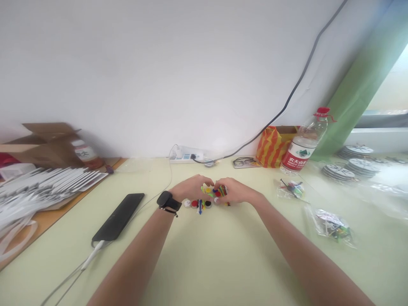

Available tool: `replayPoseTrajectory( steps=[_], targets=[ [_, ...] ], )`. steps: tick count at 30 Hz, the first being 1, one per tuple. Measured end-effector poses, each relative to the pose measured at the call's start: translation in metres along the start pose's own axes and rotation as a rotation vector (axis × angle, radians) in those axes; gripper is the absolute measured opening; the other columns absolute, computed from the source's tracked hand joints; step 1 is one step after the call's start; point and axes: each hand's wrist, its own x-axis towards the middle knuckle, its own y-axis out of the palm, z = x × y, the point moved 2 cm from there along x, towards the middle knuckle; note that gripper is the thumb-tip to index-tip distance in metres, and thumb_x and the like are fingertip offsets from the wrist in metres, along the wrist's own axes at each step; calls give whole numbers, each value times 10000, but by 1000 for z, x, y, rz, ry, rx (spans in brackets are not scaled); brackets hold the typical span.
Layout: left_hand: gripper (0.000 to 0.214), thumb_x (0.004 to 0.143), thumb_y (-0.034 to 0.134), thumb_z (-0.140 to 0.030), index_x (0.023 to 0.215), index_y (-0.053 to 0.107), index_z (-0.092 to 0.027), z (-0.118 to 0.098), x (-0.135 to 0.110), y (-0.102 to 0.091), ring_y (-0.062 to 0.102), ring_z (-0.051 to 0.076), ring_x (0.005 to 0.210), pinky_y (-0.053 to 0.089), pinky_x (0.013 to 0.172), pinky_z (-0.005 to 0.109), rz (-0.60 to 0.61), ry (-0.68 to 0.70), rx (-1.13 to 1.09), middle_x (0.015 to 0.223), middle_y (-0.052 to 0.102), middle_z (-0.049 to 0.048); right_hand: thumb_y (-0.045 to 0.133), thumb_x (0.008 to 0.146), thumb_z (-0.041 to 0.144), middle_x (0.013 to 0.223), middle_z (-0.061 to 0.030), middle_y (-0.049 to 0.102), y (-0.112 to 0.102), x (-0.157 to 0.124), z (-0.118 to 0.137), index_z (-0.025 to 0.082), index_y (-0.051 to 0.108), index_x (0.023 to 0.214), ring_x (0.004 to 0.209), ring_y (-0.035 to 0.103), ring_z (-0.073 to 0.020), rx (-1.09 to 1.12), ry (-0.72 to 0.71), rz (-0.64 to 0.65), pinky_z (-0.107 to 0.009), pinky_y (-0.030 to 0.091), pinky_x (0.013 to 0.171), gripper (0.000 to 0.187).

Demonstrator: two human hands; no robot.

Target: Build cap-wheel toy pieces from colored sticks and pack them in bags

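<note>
Your left hand [195,187] and right hand [235,191] curl toward each other with fingers bent around small colourful pieces [208,191] on the table [204,263]; whether either hand pinches one, I cannot tell. Just on the near side of them, you have red [194,204] and black round pieces [208,204] in a row. Left of your hands lies a phone [119,217]; at the far side, a power strip [188,156]; to the far right, a red-capped bottle [301,146].

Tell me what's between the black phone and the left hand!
In the head view, a thin pale cable crosses the table between the black phone and the left hand. A dark watch is there too, on the wrist.
</note>
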Motion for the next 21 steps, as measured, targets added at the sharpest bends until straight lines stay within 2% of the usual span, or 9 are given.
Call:
replayPoseTrajectory(
  steps=[5,11,15,21],
  targets=[
    [640,580,847,-584,1141,738,-298,4,-5,-6,691,270,987,479,730,277,52,-57,5,1095,748,32,852,650,465,1103,-51,678,-4,-2,3,238,704,1059,920,633,-217,33,-10,-6,-298,486,740,490],
    [458,630,823,-509,1042,787,-312,1,-4,-6,701,232,824,470,654,275,74,-41,-8,945,764,9,821,701,382,850,-27,722,-1,-3,7,190,725,948,691,655,-170,135,58,107,-260,464,590,327],
    [425,626,830,-476,1015,806,-306,1,-2,-3,706,244,857,476,665,276,81,-36,0,989,762,24,810,708,329,825,-26,732,1,-3,9,185,740,937,670,661,-165,152,55,134,-246,466,571,279],
    [384,637,832,-450,988,817,-294,2,-1,-3,690,235,875,475,698,275,58,3,14,1038,746,30,830,686,354,884,-32,724,4,-2,8,182,717,944,664,643,-152,144,51,57,-241,471,546,330]
  ],
)
